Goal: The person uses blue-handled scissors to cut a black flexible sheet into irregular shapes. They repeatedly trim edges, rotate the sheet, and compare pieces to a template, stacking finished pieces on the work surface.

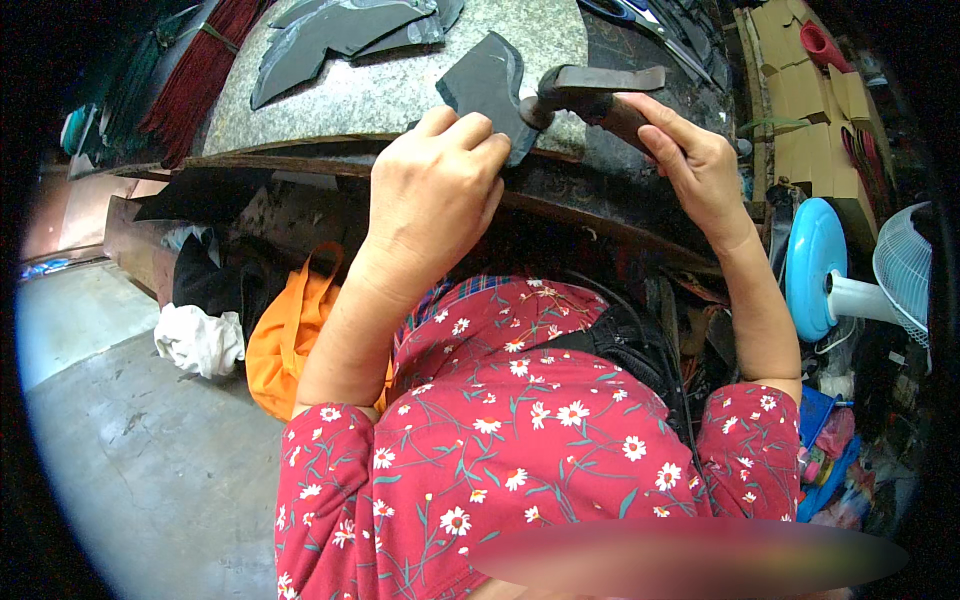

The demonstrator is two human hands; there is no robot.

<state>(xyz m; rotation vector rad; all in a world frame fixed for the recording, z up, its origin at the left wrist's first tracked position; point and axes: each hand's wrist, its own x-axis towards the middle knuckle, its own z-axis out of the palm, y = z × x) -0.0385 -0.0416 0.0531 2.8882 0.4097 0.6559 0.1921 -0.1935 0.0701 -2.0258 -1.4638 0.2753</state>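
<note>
My left hand (440, 190) is closed at the near edge of a dark grey cut piece of sheet material (482, 82), with its fingertips hidden under the knuckles. The piece lies at the front rim of a speckled stone slab (335, 120). In my right hand (690, 165) is a hammer (590, 84), gripped by its dark handle. The hammer's rounded face is at the piece's right edge; whether it touches cannot be told. Its flat end points right.
More dark grey cut pieces (350, 32) lie farther back on the slab. Scissors (650, 30) are at the back right. Dark red cords (205, 75) hang at the left. A blue and white fan (815, 270) stands right, an orange bag (290, 335) below the bench.
</note>
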